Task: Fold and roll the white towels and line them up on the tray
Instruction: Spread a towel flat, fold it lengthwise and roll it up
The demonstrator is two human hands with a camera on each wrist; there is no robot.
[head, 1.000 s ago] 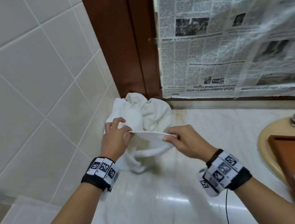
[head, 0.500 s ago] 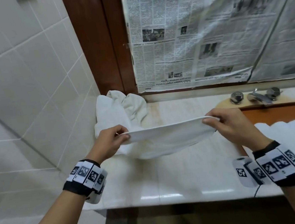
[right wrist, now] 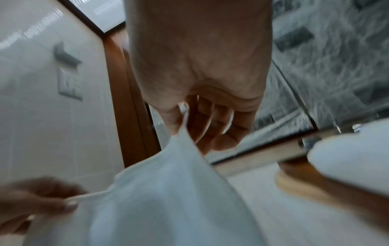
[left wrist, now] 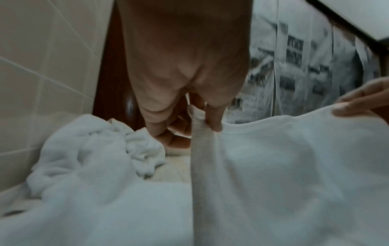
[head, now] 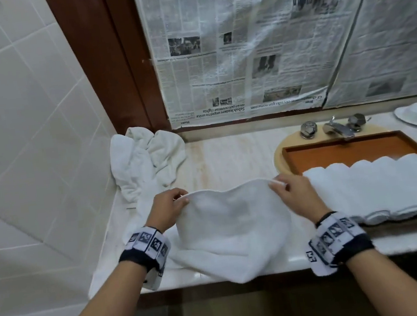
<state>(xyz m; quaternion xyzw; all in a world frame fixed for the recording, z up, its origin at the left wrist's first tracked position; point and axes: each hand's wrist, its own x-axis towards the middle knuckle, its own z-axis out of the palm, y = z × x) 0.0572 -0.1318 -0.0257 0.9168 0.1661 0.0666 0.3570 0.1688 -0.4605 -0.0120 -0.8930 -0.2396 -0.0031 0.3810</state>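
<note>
Head view: white towel (head: 233, 229) hangs between left hand (head: 167, 208) and right hand (head: 296, 197), both pinching top corners.

Left hand (left wrist: 185, 69) seen from behind the wrist, thumb and fingers (left wrist: 214, 121) pinching the top edge of a white towel (left wrist: 284, 166). Towel hangs in a broad sheet, one fold running straight down from the pinch. Right hand (left wrist: 362, 98) grips the same edge at far right. Crumpled towel heap (left wrist: 84, 149) on the bench by the tiled wall (left wrist: 42, 66). Newspaper sheets (left wrist: 305, 63) behind, blurred.
</note>
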